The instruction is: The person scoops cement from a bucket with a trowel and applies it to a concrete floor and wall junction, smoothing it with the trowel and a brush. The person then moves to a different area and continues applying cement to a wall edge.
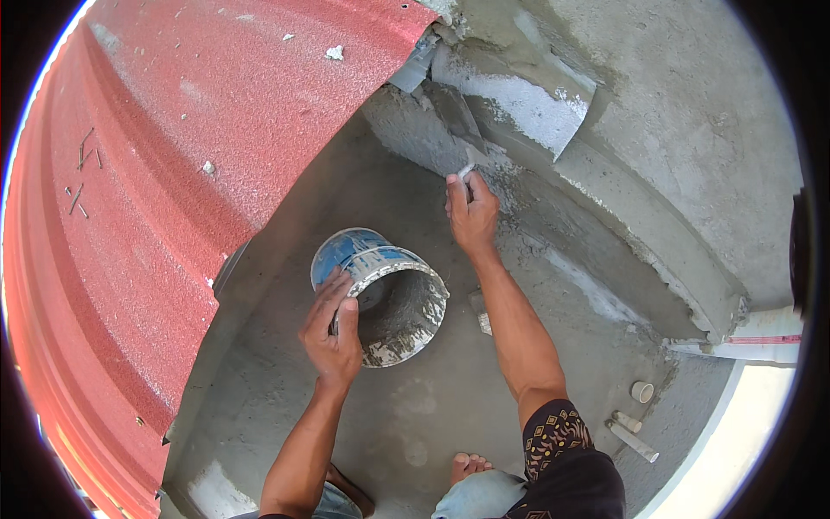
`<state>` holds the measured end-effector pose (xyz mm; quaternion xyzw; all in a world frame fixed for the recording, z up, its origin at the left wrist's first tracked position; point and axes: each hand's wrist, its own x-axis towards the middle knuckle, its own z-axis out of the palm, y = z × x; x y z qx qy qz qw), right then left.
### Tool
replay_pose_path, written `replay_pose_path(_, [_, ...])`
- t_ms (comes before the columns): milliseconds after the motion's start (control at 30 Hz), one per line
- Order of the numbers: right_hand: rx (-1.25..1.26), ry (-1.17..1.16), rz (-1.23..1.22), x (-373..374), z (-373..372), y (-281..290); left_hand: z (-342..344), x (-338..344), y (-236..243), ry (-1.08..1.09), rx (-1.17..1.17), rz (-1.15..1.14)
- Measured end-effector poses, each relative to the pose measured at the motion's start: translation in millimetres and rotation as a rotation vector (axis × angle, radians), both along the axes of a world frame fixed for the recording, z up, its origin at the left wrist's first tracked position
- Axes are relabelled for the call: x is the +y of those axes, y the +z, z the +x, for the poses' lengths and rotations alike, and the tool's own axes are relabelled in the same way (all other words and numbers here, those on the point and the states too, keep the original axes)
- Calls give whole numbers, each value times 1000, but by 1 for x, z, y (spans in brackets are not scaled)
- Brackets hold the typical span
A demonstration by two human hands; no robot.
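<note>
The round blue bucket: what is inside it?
Inside the round blue bucket, grey mortar-like material coats the visible wall. The part behind its upper-left rim and the left hand is covered, so what lies there cannot be told.

The bucket [353, 246] looks plastic, its inside crusted and rough. The roof sheet [251, 104] looks metal with a grainy, matt finish; the sleeve [558, 432] is cloth

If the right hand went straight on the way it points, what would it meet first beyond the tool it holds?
Beyond the tool, the right hand would probably meet the rough grey wall first; how close it is stays unclear from this one view.
</note>
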<state>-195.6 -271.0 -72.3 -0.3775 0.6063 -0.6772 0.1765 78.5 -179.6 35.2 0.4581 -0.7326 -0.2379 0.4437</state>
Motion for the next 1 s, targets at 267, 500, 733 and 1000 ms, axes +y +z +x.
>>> replay_pose_path(267, [-69, -30, 39, 14, 3, 11, 4, -3, 3, -12, 14, 3])
replay_pose_path(500, [-177, -10, 67, 39, -4, 12, 12, -7, 1, -9, 54, 17])
replay_pose_path(733, [-124, -53, 102, 77, -9, -4, 14, -10, -6, -16, 92, -3])
replay_pose_path(1000, [-123, 121, 61, 49, 14, -2, 10, -4, -14, -34, 101, -28])
